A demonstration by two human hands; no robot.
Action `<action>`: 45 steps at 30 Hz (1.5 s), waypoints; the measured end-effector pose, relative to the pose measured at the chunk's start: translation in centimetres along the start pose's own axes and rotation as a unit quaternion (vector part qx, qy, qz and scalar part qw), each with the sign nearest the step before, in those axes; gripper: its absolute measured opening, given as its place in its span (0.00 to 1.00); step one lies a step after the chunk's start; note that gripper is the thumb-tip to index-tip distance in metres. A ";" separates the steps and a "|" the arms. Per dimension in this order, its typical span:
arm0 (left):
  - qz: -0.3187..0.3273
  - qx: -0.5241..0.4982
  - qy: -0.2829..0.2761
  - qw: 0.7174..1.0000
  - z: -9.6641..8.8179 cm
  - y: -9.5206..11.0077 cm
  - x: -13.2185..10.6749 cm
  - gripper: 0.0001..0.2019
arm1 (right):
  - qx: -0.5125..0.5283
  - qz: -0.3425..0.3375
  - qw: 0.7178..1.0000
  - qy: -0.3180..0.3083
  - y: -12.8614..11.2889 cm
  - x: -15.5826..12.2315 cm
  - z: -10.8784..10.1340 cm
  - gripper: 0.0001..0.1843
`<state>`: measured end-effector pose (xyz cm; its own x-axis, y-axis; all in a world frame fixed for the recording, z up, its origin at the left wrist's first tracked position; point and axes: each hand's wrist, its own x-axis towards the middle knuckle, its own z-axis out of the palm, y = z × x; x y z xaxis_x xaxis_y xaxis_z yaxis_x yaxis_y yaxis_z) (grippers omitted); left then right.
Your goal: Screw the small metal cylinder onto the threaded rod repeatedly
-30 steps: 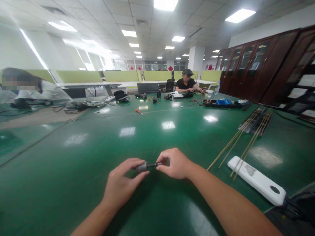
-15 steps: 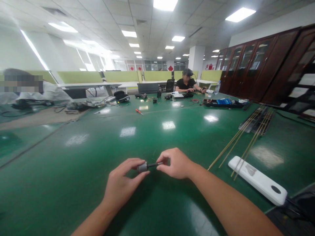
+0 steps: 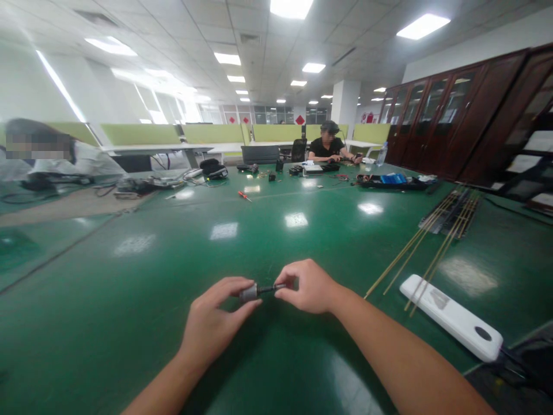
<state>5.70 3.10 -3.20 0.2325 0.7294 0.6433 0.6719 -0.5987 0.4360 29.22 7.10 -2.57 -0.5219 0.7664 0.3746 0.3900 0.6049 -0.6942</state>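
Between my hands, low over the green table (image 3: 173, 323), is a small grey metal cylinder (image 3: 249, 293) with a thin dark shaft (image 3: 266, 289) pointing right. My left hand (image 3: 218, 311) grips the cylinder from the left, thumb below and fingers above. The thumb and index finger of my right hand (image 3: 305, 286) pinch the silvery far end of the shaft, partly hiding its tip. The piece lies nearly level, its shaft end slightly higher. Its exact kind I cannot make out.
To the right lie a white power-strip-like bar (image 3: 451, 317) and several thin wooden sticks (image 3: 408, 253). A red screwdriver (image 3: 244, 196) lies farther off. At the far side sit a co-worker (image 3: 326, 147), a black tray (image 3: 391, 181) and a bottle (image 3: 382, 154). Another person (image 3: 56, 155) is at left.
Almost nothing differs. The cylinder and my left hand have shifted very slightly left; both hands keep the same hold.
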 end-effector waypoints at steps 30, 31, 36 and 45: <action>-0.005 0.008 0.004 1.000 -0.3 0.0 0.2 0.12 | -0.012 0.005 1.000 0.005 0.2 0.0 -0.1 0.05; -0.005 0.009 0.005 1.000 -0.3 0.1 0.2 0.12 | -0.012 0.004 1.000 0.005 0.2 0.0 -0.1 0.05; -0.005 0.002 0.007 1.000 -0.4 0.1 0.1 0.12 | -0.017 0.004 1.000 0.006 0.1 0.1 -0.2 0.05; -0.012 0.010 0.001 1.000 -0.4 -0.1 0.1 0.13 | -0.017 0.012 1.000 0.001 -0.1 0.0 -0.4 0.06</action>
<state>5.33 3.11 -2.92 0.2149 0.7435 0.6332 0.6907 -0.5741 0.4397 29.47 7.13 -2.30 -0.5101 0.7810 0.3602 0.4284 0.5939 -0.6810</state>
